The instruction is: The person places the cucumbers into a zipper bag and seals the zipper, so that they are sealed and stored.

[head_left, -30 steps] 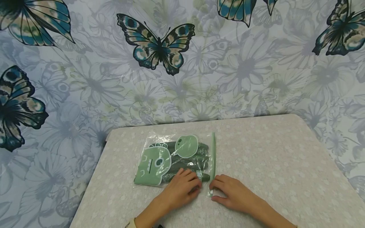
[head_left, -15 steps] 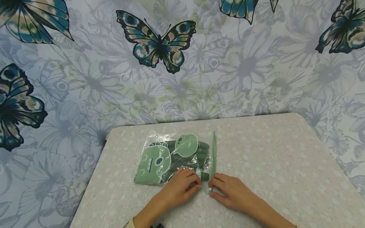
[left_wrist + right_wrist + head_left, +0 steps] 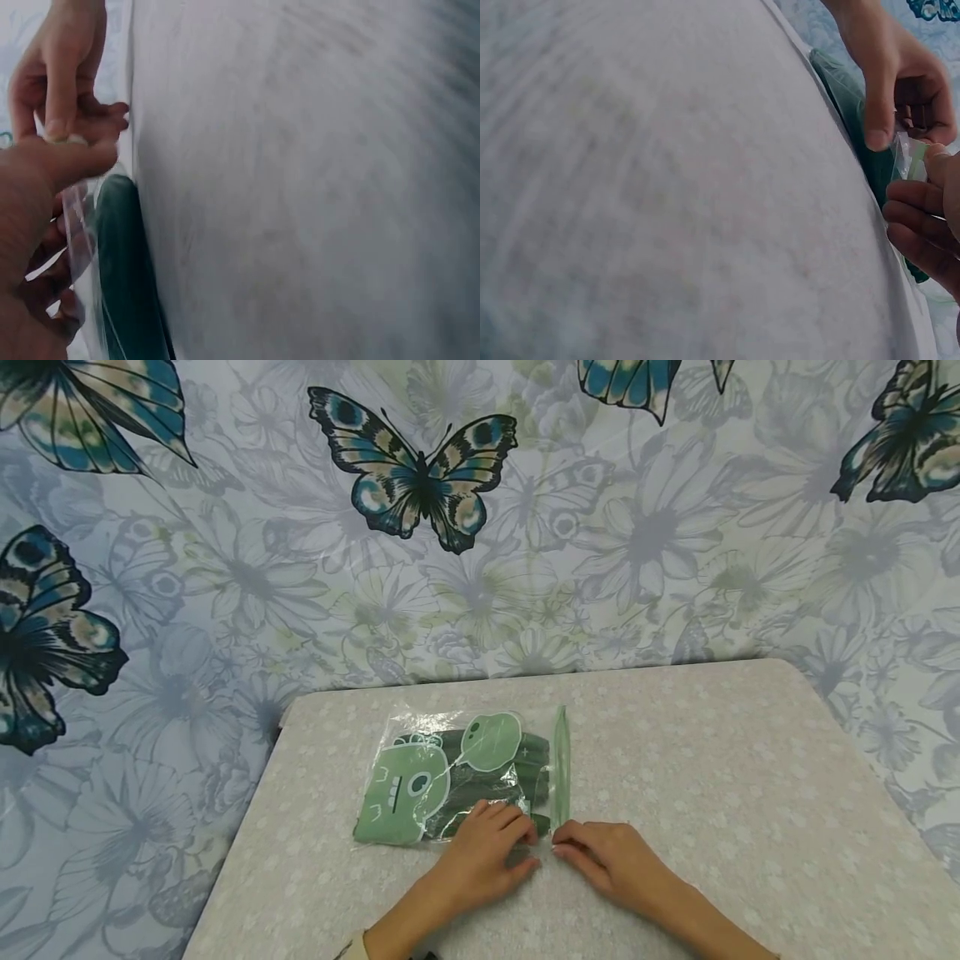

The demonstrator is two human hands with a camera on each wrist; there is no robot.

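A clear zip bag [image 3: 405, 797] with green cartoon prints lies flat on the table, dark green contents [image 3: 124, 262] showing through it. Along its right side runs a green zip strip [image 3: 562, 752], bowed into a wider band. My left hand [image 3: 486, 856] holds the bag's near right part; clear plastic shows between thumb and fingers in the left wrist view. Thumb and forefinger of my right hand [image 3: 618, 864] pinch the near end of the zip strip, also visible as a green edge [image 3: 918, 159] in the right wrist view. The fingers hide what exactly is pinched there.
A pale patterned cloth covers the table [image 3: 697, 760]. Behind its far edge stands a wall [image 3: 637, 593] papered with flowers and butterflies. Close to the left wrist, a small dark object [image 3: 429, 956] shows at the bottom of the head view.
Both hands have shifted slightly, the right one now a little farther up the zip strip. That strip looked like a thin line before and is now a wider band. The bag has hardly moved.
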